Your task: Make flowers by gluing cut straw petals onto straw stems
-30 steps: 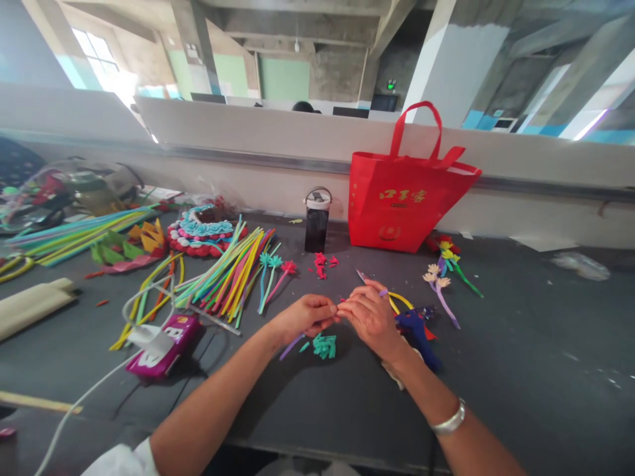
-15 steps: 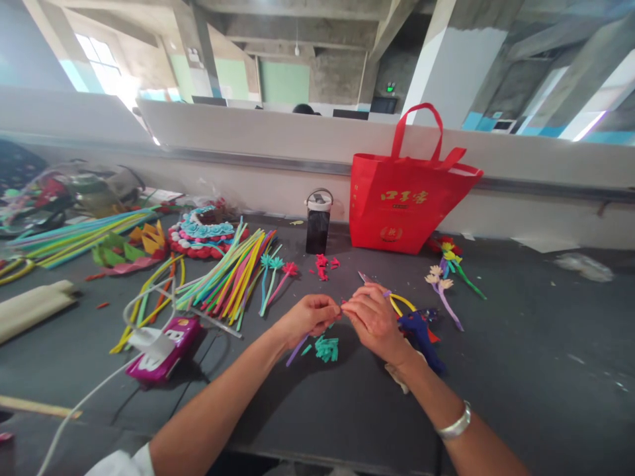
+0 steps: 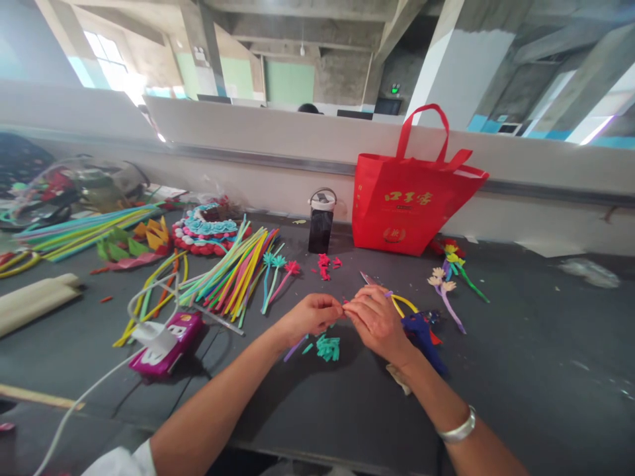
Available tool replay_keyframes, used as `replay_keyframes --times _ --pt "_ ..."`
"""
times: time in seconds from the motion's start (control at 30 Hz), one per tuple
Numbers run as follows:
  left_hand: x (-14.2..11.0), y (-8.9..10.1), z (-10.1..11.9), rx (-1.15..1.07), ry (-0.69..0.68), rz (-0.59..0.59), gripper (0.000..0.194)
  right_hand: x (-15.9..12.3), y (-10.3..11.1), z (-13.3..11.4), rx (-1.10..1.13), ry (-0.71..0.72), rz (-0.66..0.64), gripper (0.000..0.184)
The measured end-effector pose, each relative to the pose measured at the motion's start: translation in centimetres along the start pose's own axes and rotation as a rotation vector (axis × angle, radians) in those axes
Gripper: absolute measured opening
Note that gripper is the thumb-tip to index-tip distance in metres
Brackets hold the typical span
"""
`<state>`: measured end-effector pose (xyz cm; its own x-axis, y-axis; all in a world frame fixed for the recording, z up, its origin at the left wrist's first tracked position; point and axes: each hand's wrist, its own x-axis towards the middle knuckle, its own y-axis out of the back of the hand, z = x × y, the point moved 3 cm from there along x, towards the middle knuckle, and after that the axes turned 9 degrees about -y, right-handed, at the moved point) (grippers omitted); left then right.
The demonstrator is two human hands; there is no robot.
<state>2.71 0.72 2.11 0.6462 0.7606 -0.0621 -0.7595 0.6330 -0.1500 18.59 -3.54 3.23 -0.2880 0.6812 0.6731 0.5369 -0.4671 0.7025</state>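
Note:
My left hand (image 3: 317, 313) is closed in a pinch, with the end of a purple pipe cleaner (image 3: 294, 349) poking out below it. Its fingertips meet those of my right hand (image 3: 374, 318), also closed. Another bit of purple shows above the right hand's knuckles; whether it is the same stem is hidden. A speck of red sits between the fingertips, too small to make out. Beneath the left hand lies a pile of cut teal pieces (image 3: 328, 348). Scissors (image 3: 368, 279) with yellow handles lie beyond my right hand, beside a dark blue bundle (image 3: 421, 336).
Red cut pieces (image 3: 324, 268) lie before a dark bottle (image 3: 321, 225). A red bag (image 3: 411, 205) stands at the back. Left are finished stem flowers (image 3: 276, 262), many coloured pipe cleaners (image 3: 233, 277) and a magenta power strip (image 3: 169, 347) with a white cable. More flowers (image 3: 441, 280) lie right.
The view has shifted slightly, moving the scene a little rightward. Both hands stay pinched together at the same place, with only slight finger movement.

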Motion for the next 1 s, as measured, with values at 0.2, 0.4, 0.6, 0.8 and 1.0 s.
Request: replay_keyframes --times 0.2,0.4,0.6,0.8,1.0 --pt "-0.06 0.23 0.63 0.001 -0.027 0.061 0.027 0.06 0.28 0.51 -0.031 -0.071 0.049 0.012" --pt "0.04 0.40 0.47 0.030 -0.007 0.050 0.024 0.09 0.36 0.53 -0.021 -0.056 0.071 0.010" --pt "0.00 0.27 0.57 0.095 -0.039 0.055 0.025 0.09 0.41 0.41 -0.012 -0.060 0.055 0.009" --pt "0.24 0.03 0.21 0.161 -0.062 0.065 0.017 0.03 0.34 0.44 -0.023 -0.066 0.068 0.009" --pt "0.15 0.04 0.52 0.155 -0.080 0.069 0.016 0.06 0.35 0.41 -0.027 -0.063 0.082 0.009"
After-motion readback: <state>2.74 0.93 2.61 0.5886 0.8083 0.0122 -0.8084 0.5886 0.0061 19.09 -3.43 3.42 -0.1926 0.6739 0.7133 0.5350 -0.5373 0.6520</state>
